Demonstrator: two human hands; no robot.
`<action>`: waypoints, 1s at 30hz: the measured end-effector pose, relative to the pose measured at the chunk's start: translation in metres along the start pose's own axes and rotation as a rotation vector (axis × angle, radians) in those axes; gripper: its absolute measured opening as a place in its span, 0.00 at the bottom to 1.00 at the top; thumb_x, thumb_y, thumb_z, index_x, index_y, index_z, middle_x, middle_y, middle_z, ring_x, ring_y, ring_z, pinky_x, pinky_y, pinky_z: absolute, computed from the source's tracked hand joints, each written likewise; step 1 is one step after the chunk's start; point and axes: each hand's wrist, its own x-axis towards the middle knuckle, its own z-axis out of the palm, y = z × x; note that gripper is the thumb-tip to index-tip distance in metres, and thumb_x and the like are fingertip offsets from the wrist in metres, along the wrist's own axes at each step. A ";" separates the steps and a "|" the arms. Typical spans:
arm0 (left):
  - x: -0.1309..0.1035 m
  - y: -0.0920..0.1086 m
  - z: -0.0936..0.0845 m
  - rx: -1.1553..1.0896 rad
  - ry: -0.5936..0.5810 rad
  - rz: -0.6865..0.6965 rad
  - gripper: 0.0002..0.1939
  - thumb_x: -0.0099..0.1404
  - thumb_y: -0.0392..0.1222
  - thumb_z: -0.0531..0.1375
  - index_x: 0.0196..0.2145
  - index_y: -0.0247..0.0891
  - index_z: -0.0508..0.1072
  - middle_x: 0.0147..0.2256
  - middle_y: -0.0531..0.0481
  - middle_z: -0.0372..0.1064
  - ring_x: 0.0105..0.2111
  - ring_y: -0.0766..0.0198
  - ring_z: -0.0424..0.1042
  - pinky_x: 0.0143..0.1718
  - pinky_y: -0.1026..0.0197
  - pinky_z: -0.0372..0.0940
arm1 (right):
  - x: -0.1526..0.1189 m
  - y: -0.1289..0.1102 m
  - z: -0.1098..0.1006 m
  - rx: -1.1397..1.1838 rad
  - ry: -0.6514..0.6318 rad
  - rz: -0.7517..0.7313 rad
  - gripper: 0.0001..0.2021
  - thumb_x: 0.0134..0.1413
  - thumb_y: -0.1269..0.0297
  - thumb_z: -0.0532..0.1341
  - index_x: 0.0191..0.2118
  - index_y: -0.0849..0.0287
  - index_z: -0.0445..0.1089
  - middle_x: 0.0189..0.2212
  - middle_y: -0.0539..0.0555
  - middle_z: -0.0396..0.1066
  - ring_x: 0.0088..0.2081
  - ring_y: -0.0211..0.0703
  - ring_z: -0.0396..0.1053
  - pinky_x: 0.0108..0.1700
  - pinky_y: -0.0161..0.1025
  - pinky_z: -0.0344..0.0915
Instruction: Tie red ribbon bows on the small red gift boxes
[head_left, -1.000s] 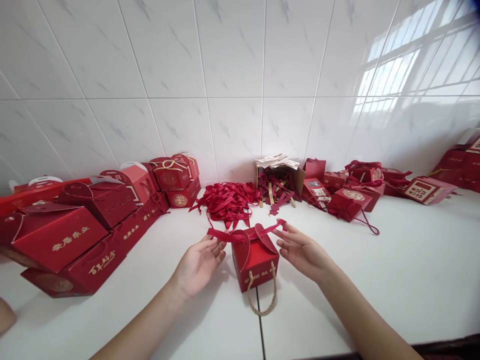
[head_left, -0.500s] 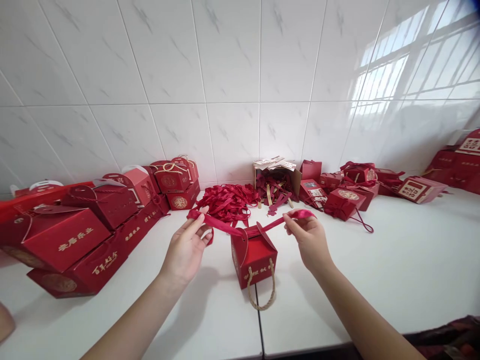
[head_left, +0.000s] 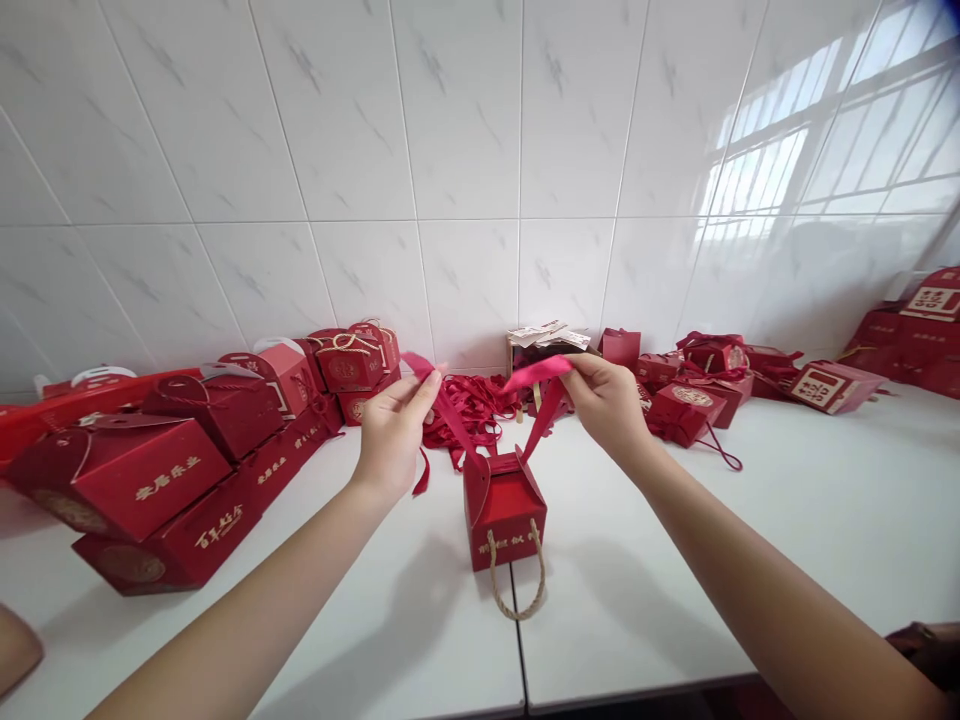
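Observation:
A small red gift box (head_left: pixel 506 515) with gold lettering stands upright over the seam between two white tables, a beige rope handle (head_left: pixel 517 610) hanging down its front. Red ribbon (head_left: pixel 459 425) comes out of its top on both sides. One end is pinched between the thumb and fingers of my left hand (head_left: pixel 394 430), with a tail dangling below. My right hand (head_left: pixel 609 405) grips the other end, its loose tip (head_left: pixel 536 373) pointing left. Both hands are raised above the box and apart from it.
Behind the box lies a heap of red ribbons (head_left: pixel 480 395), beside an open carton topped with paper cards (head_left: pixel 551 335). Stacked red boxes (head_left: pixel 180 470) line the left, and more finished boxes (head_left: pixel 694 405) sit at the right. Part of a person (head_left: pixel 16 650) shows at the left edge.
Both hands have risen and moved closer together, lifting the ribbon ends from a low spread to a steep V above the box. The box stays on the table.

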 end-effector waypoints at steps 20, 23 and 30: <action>0.010 0.027 0.012 0.033 -0.038 0.091 0.11 0.51 0.44 0.68 0.33 0.39 0.80 0.29 0.51 0.75 0.28 0.68 0.67 0.32 0.65 0.62 | 0.015 -0.019 0.002 0.492 0.025 0.114 0.14 0.47 0.58 0.66 0.39 0.61 0.73 0.27 0.51 0.73 0.29 0.37 0.72 0.34 0.37 0.71; 0.012 0.032 0.014 -0.034 -0.043 0.061 0.10 0.51 0.44 0.68 0.32 0.39 0.80 0.32 0.51 0.76 0.29 0.68 0.68 0.32 0.65 0.63 | 0.019 -0.029 0.000 0.512 0.014 0.090 0.14 0.51 0.56 0.63 0.40 0.60 0.72 0.27 0.51 0.73 0.28 0.37 0.71 0.33 0.37 0.71; 0.014 0.047 0.009 -0.030 -0.105 0.053 0.08 0.52 0.43 0.67 0.30 0.37 0.79 0.31 0.51 0.75 0.30 0.66 0.71 0.31 0.65 0.65 | 0.023 -0.052 -0.012 0.478 0.055 0.086 0.11 0.53 0.58 0.61 0.40 0.56 0.74 0.30 0.50 0.70 0.31 0.38 0.71 0.32 0.37 0.68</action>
